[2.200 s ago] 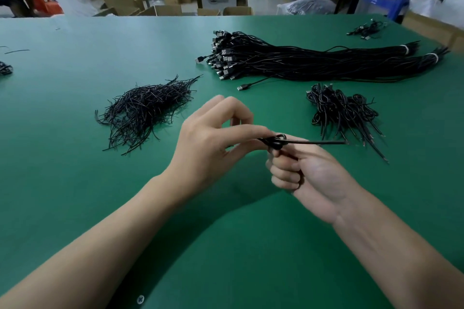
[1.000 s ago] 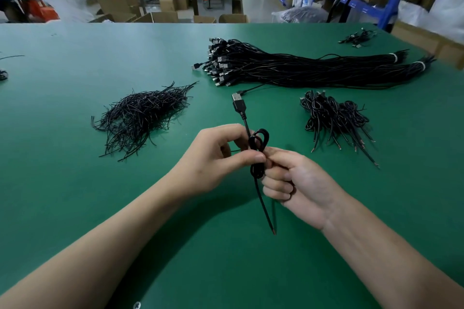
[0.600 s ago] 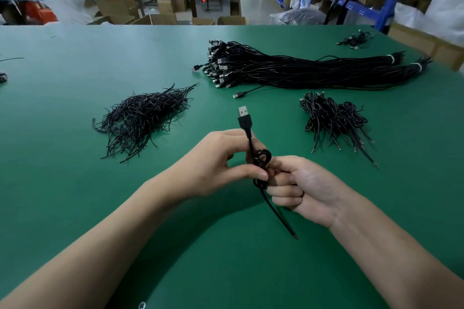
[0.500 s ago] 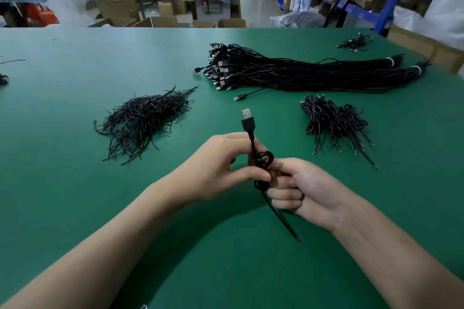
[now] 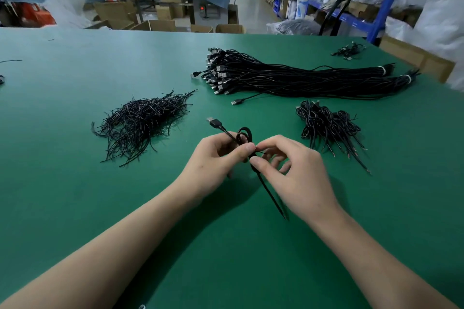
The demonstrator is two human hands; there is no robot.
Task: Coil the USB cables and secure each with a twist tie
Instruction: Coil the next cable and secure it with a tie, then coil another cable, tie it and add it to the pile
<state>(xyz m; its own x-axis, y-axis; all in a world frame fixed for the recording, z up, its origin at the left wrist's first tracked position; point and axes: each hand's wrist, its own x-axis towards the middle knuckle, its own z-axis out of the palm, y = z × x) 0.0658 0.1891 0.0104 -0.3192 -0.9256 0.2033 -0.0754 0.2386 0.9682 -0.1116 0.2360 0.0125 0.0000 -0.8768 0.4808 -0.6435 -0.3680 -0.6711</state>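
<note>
My left hand [image 5: 216,158] pinches a coiled black USB cable [image 5: 244,134] between thumb and fingers just above the green table. The cable's plug [image 5: 214,122] sticks out up and to the left, and its long tail [image 5: 270,193] hangs down to the right. My right hand [image 5: 288,170] pinches a thin black twist tie [image 5: 259,152] at the coil's waist with thumb and forefinger, its other fingers spread.
A loose heap of black twist ties [image 5: 143,123] lies to the left. A big bundle of straight USB cables [image 5: 301,78] lies at the back. A pile of coiled, tied cables [image 5: 326,128] sits to the right. The green table [image 5: 75,195] stretches around.
The coil has tilted so its plug points up-left. My right hand has let go of the coil's lower part, opened its fingers, and now pinches the twist tie at the coil.
</note>
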